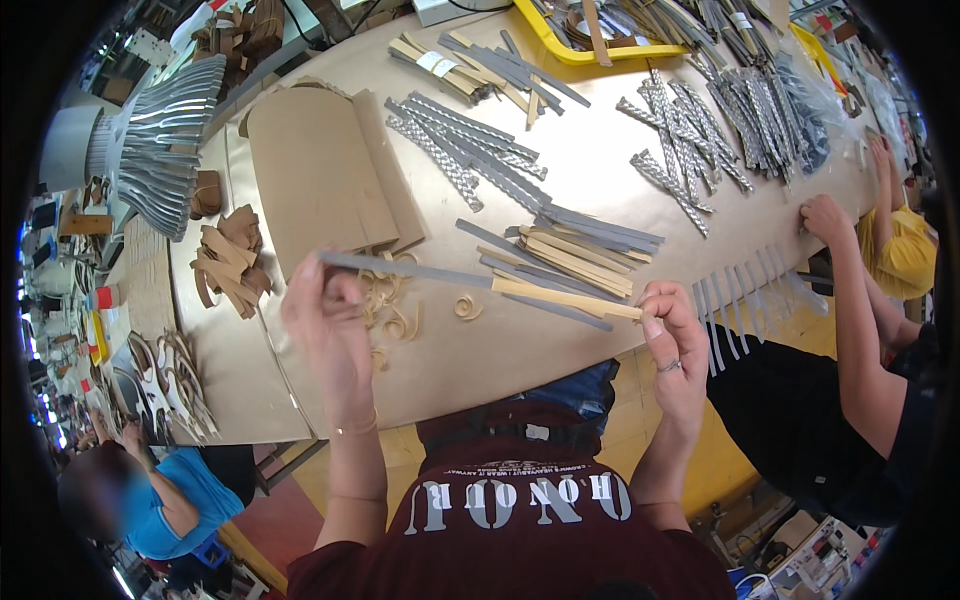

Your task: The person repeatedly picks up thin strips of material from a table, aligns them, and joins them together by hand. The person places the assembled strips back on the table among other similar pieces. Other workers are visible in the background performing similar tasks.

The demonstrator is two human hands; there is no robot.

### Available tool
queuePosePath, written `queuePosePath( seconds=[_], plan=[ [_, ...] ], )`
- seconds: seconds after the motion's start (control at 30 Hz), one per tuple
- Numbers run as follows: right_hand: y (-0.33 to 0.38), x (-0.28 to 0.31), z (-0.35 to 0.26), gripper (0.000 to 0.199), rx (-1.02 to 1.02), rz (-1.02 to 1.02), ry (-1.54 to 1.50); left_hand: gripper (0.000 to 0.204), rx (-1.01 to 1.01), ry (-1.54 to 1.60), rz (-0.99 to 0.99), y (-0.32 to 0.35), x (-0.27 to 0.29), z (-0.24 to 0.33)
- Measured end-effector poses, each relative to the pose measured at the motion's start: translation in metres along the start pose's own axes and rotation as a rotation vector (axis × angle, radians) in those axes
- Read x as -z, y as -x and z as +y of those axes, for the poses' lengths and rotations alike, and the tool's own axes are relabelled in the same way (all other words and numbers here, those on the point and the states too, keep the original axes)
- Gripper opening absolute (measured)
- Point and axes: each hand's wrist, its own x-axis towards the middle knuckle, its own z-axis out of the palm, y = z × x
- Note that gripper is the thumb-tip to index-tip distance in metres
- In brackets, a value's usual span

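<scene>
1. Stretching between the two hands, a two-tone strip (420,271) runs above the table, grey toward the left and pale tan toward the right, sloping slightly down to the right in view.
2. The left hand (332,312) pinches the grey end between thumb and fingers; motion blurs it, so the exact placing of the fingers cannot be told.
3. The right hand (674,345) grasps the tan end between thumb and fingertips, and a ring (670,366) sits on one finger.
4. Just beyond the strip's middle lies a loose pile of grey and tan strips (575,258), several overlapping at different angles.
5. Thin tan curls (467,307) are scattered on the table (500,372) near the left hand, some of them partly behind it.
6. Farther off, a large brown sheet (310,170) lies with a curved edge, and a heap of crumpled brown pieces (228,265) rests to its left.
7. Toward the far side are grey strips with patterned edges (470,140), a banded bundle (436,64) and silvery braided strips (680,130), with a yellow tray (560,48) behind them.
8. Pale narrow straps (741,310) lie side by side at the near edge, to the right of the right hand.
9. A co-worker's hand (828,218) rests on the table beyond those straps; another person in yellow (900,245) is farther right, and a person in blue (185,500) is at the lower left.
</scene>
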Motion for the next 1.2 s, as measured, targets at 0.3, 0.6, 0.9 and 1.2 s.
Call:
queuePosePath(
  seconds=[0.3,0.6,0.9,1.2],
  plan=[
    [-0.02,-0.109,0.024,0.012,0.281,-0.202,0.308,0.032,-1.065,-0.042,0.228,0.018,0.026,0.107],
    [-0.018,-0.13,0.021,0.017,0.477,0.011,0.865,0.019,-0.966,-0.787,0.028,0.037,-0.031,-0.01],
    [0.027,0.033,-0.014,0.029,-0.042,0.29,0.002,0.01,-0.429,-0.698,-0.516,0.045,-0.073,-0.029],
    [0.041,0.008,0.013,0.026,-0.255,0.011,-0.149,0.021,-0.42,-0.895,-0.803,0.062,-0.118,-0.077]
  ],
)
